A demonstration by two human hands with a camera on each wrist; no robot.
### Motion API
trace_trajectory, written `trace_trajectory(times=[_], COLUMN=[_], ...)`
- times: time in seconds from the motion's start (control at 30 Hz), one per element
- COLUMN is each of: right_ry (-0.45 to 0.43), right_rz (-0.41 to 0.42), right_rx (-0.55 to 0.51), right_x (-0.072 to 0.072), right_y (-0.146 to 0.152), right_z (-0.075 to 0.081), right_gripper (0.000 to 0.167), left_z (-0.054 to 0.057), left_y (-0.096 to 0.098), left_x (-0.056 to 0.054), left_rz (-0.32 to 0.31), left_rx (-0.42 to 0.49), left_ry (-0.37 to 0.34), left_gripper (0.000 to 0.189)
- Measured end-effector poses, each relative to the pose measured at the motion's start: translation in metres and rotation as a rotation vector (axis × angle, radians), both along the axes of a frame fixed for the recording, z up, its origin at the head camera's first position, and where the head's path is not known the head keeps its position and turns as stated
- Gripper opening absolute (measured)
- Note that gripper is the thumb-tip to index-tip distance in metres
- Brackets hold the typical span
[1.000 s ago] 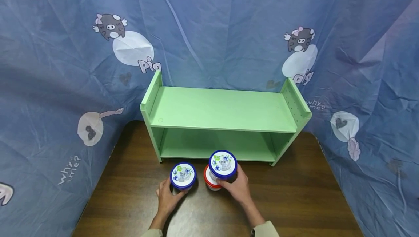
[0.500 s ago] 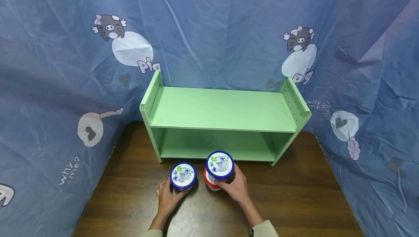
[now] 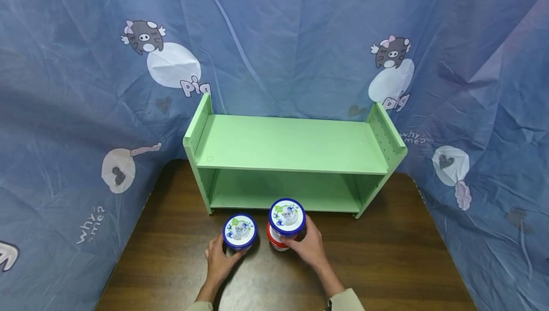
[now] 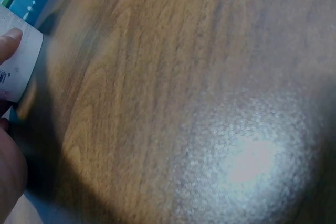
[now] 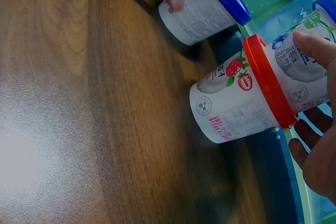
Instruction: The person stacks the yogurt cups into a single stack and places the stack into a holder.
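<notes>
My left hand grips a white tub with a blue lid, upright on the wooden table. Its thumb presses the side of that tub in the left wrist view. Just to the right stands a second tub, red-lidded, with strawberries printed on its wall. On that red lid sits another blue-lidded tub, its wall printed with blueberries. My right hand holds this upper tub from the right, thumb in front. The red lid is partly hidden beneath it in the head view.
A light green two-tier shelf stands behind the tubs, close to them. The brown table extends to both sides. Blue cloth with pig prints hangs behind and around the table.
My right hand has shifted the upper blue-lidded tub slightly left over the red-lidded one, mostly in the first half second. My left hand and its tub have stayed put.
</notes>
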State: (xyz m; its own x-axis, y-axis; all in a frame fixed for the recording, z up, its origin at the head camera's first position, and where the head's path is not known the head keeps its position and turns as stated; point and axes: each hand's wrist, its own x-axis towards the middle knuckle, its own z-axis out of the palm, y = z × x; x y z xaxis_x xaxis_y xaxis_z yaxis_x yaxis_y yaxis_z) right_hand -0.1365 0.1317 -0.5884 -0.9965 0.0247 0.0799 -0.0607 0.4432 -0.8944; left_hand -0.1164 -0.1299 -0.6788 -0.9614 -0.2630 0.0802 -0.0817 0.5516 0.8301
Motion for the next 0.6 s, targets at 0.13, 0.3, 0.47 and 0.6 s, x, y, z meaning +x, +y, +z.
trace_trajectory(times=[0.13,0.3,0.47,0.6], right_ry=[-0.005,0.008,0.017,0.022], right_rz=[0.005,0.000,-0.006,-0.009], right_rx=[-0.001,-0.011,-0.012,-0.013], right_x=[0.0001,0.0006,0.0007,0.0002], right_y=[0.0001,-0.0010,-0.0015,-0.0012], right_z=[-0.0002,-0.0003,0.0001,-0.0002], right_gripper=[0.091,0.091,0.091,0.092], left_z=[-0.0002,0.0028,0.0050,0.0078], left_y=[-0.0005,-0.0016,-0.0038,-0.0055], left_x=[-0.0003,0.0012,0.0014,0.0012], left_rz=[0.000,-0.002,-0.004,-0.005], left_rx=[0.013,0.038,0.056,0.074], left_ry=[0.009,0.027,0.030,0.019], left_gripper=[0.085,0.084,0.082,0.081])
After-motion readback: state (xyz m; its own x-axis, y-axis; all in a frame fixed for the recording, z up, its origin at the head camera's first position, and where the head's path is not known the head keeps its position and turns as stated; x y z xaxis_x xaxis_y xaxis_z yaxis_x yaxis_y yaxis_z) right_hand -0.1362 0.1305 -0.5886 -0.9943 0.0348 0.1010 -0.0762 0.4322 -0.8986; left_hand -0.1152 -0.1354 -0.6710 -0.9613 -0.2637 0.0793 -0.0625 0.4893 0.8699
